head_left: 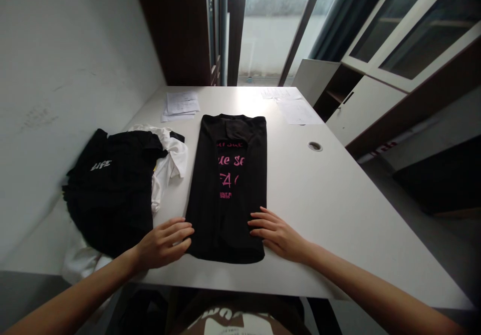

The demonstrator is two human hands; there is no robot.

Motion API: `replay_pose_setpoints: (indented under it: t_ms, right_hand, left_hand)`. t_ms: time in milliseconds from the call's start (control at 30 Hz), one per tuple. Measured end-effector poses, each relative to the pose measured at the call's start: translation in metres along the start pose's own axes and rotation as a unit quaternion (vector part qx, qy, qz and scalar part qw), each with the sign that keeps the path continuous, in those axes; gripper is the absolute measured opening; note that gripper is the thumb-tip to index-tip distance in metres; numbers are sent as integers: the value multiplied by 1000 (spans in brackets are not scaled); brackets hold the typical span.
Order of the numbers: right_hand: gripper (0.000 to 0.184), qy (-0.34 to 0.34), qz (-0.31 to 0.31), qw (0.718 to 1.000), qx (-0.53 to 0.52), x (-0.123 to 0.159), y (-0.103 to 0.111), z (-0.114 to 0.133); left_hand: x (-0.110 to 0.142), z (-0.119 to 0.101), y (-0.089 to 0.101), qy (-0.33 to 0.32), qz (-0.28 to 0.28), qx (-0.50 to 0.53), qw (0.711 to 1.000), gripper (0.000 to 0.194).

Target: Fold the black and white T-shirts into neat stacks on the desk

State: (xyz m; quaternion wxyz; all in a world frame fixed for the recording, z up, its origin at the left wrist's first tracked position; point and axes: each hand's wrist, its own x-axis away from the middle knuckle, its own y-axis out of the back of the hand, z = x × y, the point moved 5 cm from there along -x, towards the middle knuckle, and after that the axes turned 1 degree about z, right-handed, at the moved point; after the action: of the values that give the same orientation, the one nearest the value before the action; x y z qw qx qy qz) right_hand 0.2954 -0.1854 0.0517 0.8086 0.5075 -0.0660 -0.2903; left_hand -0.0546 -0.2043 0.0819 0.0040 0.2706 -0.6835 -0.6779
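The brown top (240, 317) sits nearest. On the table (308, 194), the black shirt (233, 214) points lengthwise away between the left hand (165, 242), loosely curled at its edge, grip unclear, and the right hand (280, 233), open, fingers resting on it, holding nothing.

Brown shirt (240, 305) — visible below the near edge of the table (311, 199) — carries cream lettering (226, 313) above a cream printed block (214, 327) with smaller text (238, 331); both forearms (349, 270) are bare.
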Motion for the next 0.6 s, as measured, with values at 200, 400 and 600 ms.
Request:
replay_pose_setpoints:
  t_ms: [200, 400, 600]
  right_hand:
    - [56, -24, 7, 998, 63, -7, -9, 17]
    - [40, -101, -109, 978, 145, -9, -27, 16]
    - [45, -125, -86, 982, 116, -10, -26, 17]
  left_hand:
    - [0, 16, -18, 73, 82, 49, 993, 52]
    - [1, 26, -22, 72, 154, 87, 982, 73]
    - [-1, 27, -25, 82, 80, 62, 992, 52]
